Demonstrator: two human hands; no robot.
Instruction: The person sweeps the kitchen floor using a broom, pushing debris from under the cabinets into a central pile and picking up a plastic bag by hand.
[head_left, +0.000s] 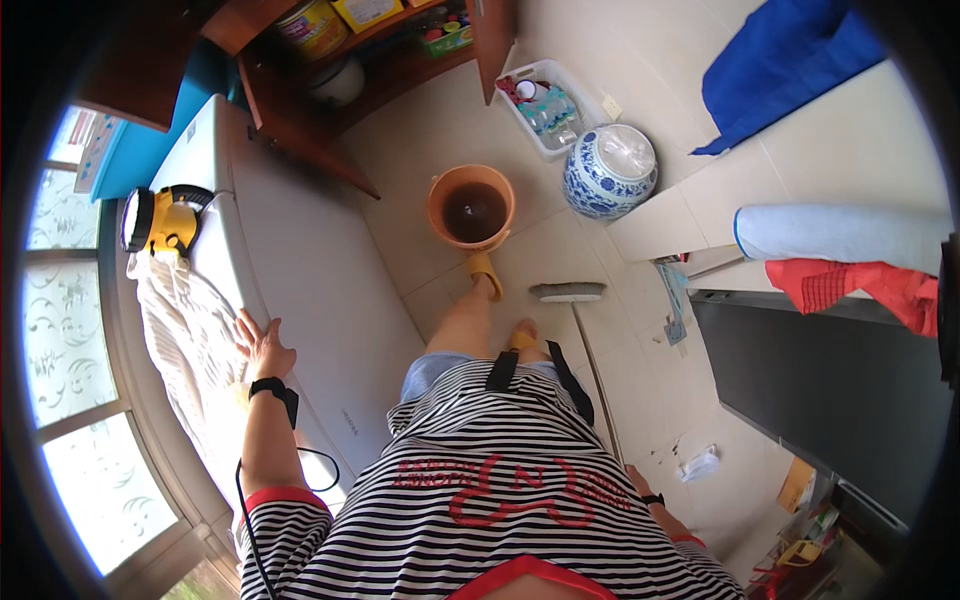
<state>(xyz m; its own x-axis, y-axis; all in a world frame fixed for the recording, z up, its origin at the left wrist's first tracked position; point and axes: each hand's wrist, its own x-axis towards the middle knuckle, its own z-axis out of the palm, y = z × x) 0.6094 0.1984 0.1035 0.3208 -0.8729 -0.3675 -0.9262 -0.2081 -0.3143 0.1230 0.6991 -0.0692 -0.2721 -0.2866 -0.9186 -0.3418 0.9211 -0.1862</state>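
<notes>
My left hand (265, 346) rests with its fingers apart on the edge of a white chest-like appliance (322, 262), beside a crumpled white cloth (180, 315). At my other side, my right hand (637, 480) is by the upper end of a long thin pole (596, 367); my body partly hides it, and its grip is unclear. The pole runs down to a grey and white broom or mop head (568, 292) on the floor. An orange bucket (471, 241) of dark liquid stands just beyond my slippered foot.
A yellow and black lamp (169, 219) sits on the appliance. Past the bucket are a wooden cabinet with open doors (491, 45), a white basket of bottles (547, 146) and a blue-and-white porcelain jar (592, 180). A large dark screen (810, 382) is at right, near crumpled plastic (699, 463) on the floor.
</notes>
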